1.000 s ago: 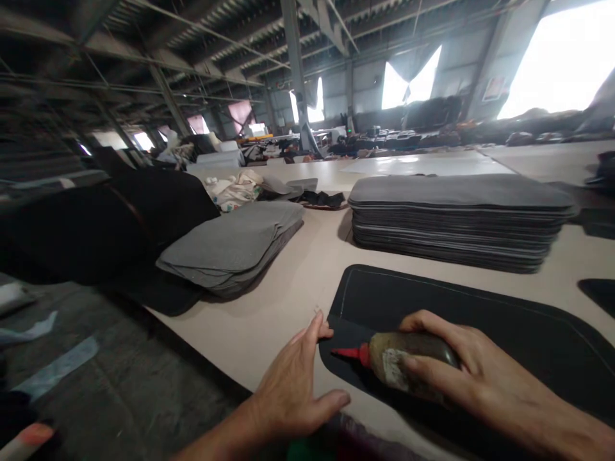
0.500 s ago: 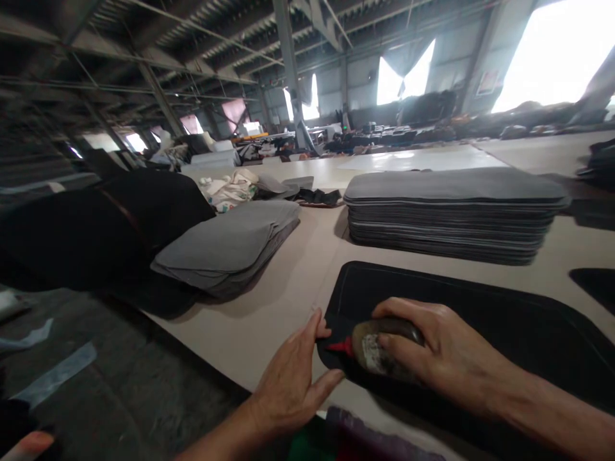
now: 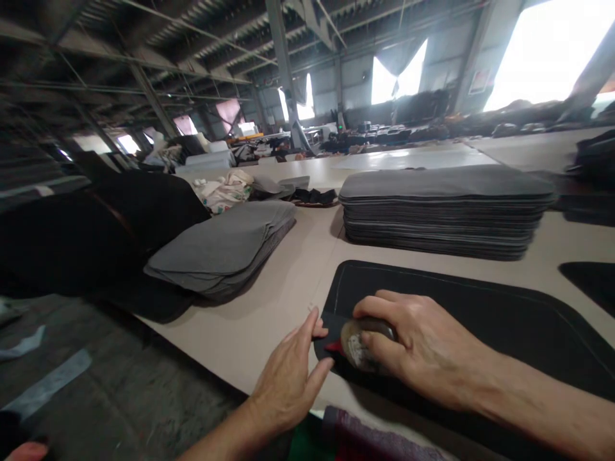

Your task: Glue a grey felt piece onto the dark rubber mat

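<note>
While the right hand (image 3: 413, 346) is clenched around a squeeze bottle (image 3: 359, 342), the bottle lies nearly flat on the near left corner of a black mat (image 3: 480, 314) spread on the bench (image 3: 298, 269). The bottle's long axis runs roughly left to right, with its red nozzle (image 3: 335, 347) pointing left toward the mat's rounded corner edge. The nozzle tip sits just beside that edge.

The left hand (image 3: 288, 378) lies flat on the bench, fingers extended and grasping nothing. Its fingertips (image 3: 314, 315) touch the mat's left edge, just beside the nozzle. The two hands are therefore close together, with the nozzle between them. The right hand is the one on the bottle; the left is nearer the mat's outer edge.

Beyond the mat, well apart from both hands, stands a tall stack of grey sheets (image 3: 442, 208). A lower, slumped pile of grey sheets (image 3: 221, 246) lies to the left, at the bench's edge. Another dark piece (image 3: 590, 282) shows at the far right.
</note>
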Available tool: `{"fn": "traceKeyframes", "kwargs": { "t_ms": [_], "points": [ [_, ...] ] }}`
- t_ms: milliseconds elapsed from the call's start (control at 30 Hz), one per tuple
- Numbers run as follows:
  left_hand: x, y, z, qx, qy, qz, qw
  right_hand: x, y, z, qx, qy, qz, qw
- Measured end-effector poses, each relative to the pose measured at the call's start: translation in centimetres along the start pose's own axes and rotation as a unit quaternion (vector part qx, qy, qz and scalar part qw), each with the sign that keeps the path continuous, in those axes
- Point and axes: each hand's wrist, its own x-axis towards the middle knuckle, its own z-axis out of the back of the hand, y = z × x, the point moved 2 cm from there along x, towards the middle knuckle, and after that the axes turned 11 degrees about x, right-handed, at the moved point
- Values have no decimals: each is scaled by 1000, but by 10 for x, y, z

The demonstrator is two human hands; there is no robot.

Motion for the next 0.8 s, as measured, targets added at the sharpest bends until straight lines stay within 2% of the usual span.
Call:
{"fn": "traceKeyframes", "kwargs": {
  "t_ms": [367, 800],
  "points": [
    [0, 0, 1, -4, -7, -2, 1000, -4, -2, 12, -35, 7, -1, 999],
    [0, -1, 0, 3, -8, -4, 1000, 4, 6, 7, -39, 3, 9, 999]
  ]
}}
